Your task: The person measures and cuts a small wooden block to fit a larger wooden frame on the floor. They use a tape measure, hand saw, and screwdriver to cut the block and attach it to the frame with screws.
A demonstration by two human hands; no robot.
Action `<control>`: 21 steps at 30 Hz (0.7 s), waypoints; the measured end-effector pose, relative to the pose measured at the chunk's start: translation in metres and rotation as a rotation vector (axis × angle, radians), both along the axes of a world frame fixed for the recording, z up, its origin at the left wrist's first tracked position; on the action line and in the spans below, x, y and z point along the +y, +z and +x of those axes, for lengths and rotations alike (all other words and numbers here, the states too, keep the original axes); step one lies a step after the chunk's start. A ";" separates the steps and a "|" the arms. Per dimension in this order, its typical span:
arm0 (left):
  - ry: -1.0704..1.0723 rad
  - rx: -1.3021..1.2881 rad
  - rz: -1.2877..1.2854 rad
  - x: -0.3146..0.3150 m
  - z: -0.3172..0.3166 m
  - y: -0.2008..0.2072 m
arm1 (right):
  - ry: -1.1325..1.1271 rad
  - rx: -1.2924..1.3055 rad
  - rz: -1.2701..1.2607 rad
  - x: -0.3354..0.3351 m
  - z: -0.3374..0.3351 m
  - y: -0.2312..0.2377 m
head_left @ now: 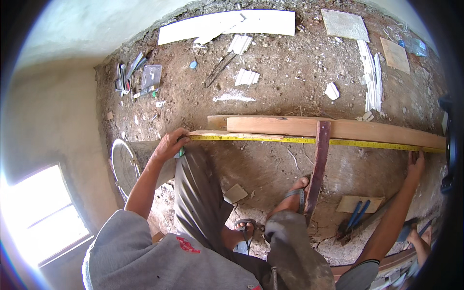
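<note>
A yellow tape measure [309,140] is stretched along the near edge of several long wooden boards [299,126]. My left hand [170,145] is closed on the tape's left end, beside the tip of a thin, rough wood strip [232,134]. Something small and green shows just below those fingers. Far to the right, my right hand [414,163] pinches the tape's lower edge under the long board, its fingertips partly hidden. A dark reddish-brown bar [318,169] crosses over the tape and boards, running down toward my knee.
Blue-handled pliers [357,213] lie by a flat board piece at right. A round bucket-like container [124,166] stands left. White strips [232,26], trim scraps and a clear box [151,76] litter the dirt floor. Another person's foot [418,239] shows lower right.
</note>
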State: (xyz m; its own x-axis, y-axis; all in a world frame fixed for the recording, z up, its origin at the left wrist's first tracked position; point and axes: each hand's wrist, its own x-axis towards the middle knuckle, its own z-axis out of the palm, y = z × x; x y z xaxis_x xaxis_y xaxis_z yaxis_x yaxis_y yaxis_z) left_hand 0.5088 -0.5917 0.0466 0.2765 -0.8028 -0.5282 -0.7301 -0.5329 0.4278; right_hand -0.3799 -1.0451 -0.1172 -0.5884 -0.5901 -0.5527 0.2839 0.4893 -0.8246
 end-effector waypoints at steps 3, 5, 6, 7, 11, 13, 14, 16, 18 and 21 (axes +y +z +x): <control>-0.054 0.032 -0.097 0.007 0.004 0.000 | 0.066 -0.005 -0.006 0.002 -0.001 0.002; -0.063 -0.049 -0.138 0.014 0.004 -0.003 | 0.190 -0.185 -0.128 0.014 0.008 0.011; -0.098 -0.137 -0.129 0.016 0.004 -0.005 | 0.564 0.136 -0.141 0.021 0.017 0.014; -0.042 -0.181 -0.090 0.017 0.003 -0.008 | 0.928 0.923 -0.086 0.030 0.031 0.016; 0.196 -0.028 -0.183 0.012 -0.004 -0.017 | -0.091 -0.064 -0.240 0.032 0.083 0.031; 0.086 -0.139 -0.210 0.012 -0.001 -0.021 | 0.036 -0.056 -0.188 0.033 0.098 0.044; 0.048 -0.169 -0.263 0.014 0.001 -0.024 | -0.024 0.003 -0.122 0.030 0.104 0.050; 0.043 -0.165 -0.283 0.020 0.008 -0.035 | -0.014 0.018 -0.085 0.027 0.111 0.059; 0.137 -0.131 -0.393 0.025 0.013 -0.052 | -0.039 0.059 -0.085 0.026 0.113 0.063; 0.097 -0.170 -0.362 0.030 0.018 -0.063 | 0.003 0.079 -0.086 0.029 0.111 0.067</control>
State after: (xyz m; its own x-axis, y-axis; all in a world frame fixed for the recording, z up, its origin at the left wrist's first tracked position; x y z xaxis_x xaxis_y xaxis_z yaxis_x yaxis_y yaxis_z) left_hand 0.5264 -0.5614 -0.0159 0.4191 -0.8943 -0.1566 -0.7601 -0.4400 0.4782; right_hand -0.2689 -1.0162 -0.0500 -0.6264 -0.6351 -0.4520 0.2155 0.4161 -0.8834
